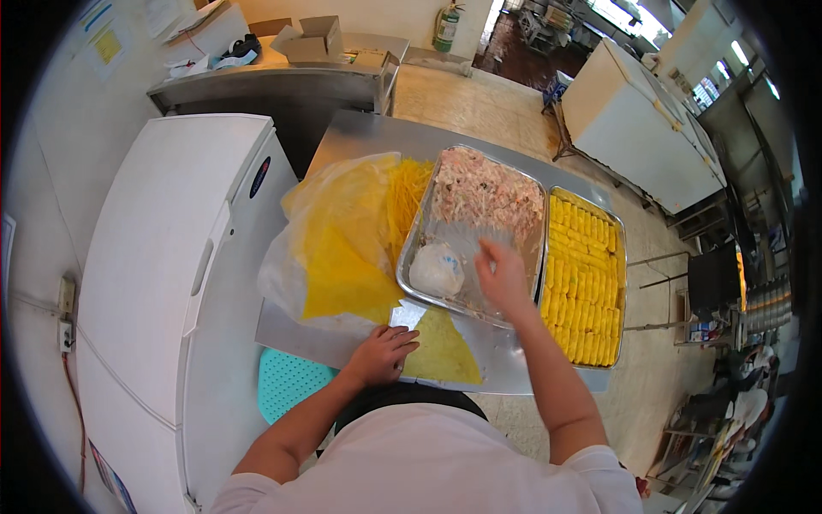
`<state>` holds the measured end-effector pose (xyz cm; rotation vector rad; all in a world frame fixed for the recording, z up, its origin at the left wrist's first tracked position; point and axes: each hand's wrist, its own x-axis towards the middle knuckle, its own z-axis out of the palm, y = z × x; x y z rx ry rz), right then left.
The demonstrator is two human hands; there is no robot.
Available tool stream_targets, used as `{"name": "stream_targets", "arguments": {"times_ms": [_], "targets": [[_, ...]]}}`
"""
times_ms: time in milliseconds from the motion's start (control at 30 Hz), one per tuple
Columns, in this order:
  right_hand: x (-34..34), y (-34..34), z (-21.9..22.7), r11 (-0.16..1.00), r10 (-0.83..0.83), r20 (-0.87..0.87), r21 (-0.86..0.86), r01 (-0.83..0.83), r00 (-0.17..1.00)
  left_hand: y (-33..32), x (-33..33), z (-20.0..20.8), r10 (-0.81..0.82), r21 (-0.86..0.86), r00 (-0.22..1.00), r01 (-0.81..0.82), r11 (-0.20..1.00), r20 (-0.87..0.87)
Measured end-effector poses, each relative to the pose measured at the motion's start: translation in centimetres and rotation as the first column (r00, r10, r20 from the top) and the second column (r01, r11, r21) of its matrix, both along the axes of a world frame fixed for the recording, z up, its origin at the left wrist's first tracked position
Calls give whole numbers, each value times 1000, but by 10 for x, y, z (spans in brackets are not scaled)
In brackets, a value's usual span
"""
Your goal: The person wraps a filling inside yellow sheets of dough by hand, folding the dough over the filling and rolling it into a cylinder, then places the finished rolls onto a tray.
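Food trays [463, 236] and freezer [627, 128] show a commercial kitchen.

Table [360, 135] at centre of frame — on it, left to right: bag [338, 236], filling tray [545, 248], roll tray [625, 283]. Filling [488, 188] lies in the upper part of its tray; a bundle [437, 271] sits lower left in it. Below, at the table's lower edge: a sheet [445, 355]. Freezer [154, 274] at far left; stool [289, 381], lower left — between freezer and table.

Metal table [342, 137] is pretty loaded: yellow-filled bag [338, 248], meat tray [459, 237], roll tray [624, 283] beside it, plus a yellow sheet [443, 349] by the near edge.
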<state>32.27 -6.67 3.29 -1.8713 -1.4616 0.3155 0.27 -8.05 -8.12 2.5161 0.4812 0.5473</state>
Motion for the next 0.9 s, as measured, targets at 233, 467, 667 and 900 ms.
{"name": "stream_targets", "arguments": {"times_ms": [233,467,667,900], "targets": [[18,145,-22,954,246,275,-240,-181,930,-2,-2,5,55,21,998,-55,998,8],[29,136,-100,847,481,556,-493,-198,678,-2,2,6,62,11,997,-63,998,38],[61,113,-54,863,196,-79,-460,-210,977,-2,-2,1,72,-4,997,-72,997,32],[134,63,-77,976,-124,-898,-188,-113,421,3,7,0,1,-3,999,-1,1000,41]]}}
